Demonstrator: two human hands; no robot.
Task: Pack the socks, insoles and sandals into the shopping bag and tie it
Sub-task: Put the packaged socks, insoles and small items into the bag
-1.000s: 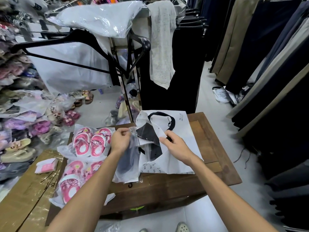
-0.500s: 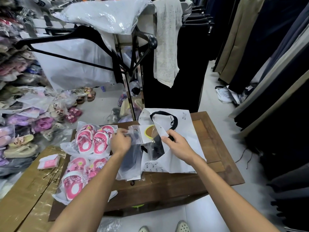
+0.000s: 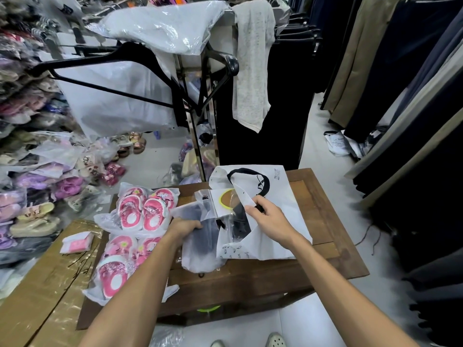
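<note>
Since a second ago the clear packet [image 3: 226,200] has been pushed further into the bag [image 3: 270,236] mouth — its yellow-ringed insole is now uncovered, so that item is judged nearly packed. Nearest, at the table's [image 3: 323,196] front left corner, one sandal pack [image 3: 112,274] lies untouched. The left hand [image 3: 186,227] is closed on the dark sock packet [image 3: 200,246], whose long axis runs front to back, far end aimed at the bag. The right hand [image 3: 271,220] pinches the bag's torn-open flap, holding the mouth wide. Further back, a second sandal pack [image 3: 144,209] waits near the left edge — toes pointing away.
</note>
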